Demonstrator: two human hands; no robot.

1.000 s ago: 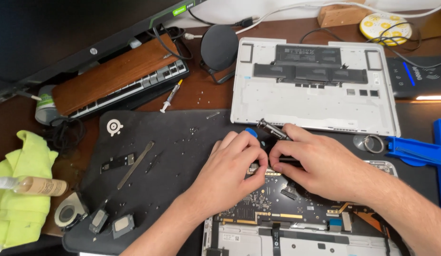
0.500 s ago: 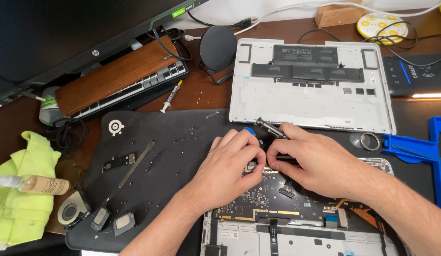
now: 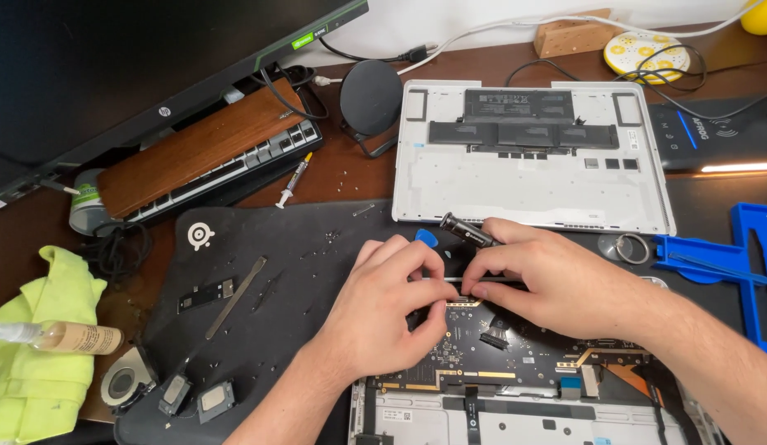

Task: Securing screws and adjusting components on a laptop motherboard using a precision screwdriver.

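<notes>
1. My left hand (image 3: 383, 309) and my right hand (image 3: 556, 284) pinched together a thin white strip (image 3: 449, 279), fingertips closed on it.
2. My right hand also gripped a black screwdriver (image 3: 467, 231).
3. The strip lay just above the dark circuit board (image 3: 482, 350) of the opened laptop (image 3: 515, 412).
4. A blue pick (image 3: 427, 238) rested on the black mat (image 3: 260, 346), near my left fingers.

A dark monitor screen (image 3: 112, 66) fills the upper left; a beige-labelled bottle (image 3: 66, 336) lies on yellow cloth (image 3: 37, 363).
</notes>
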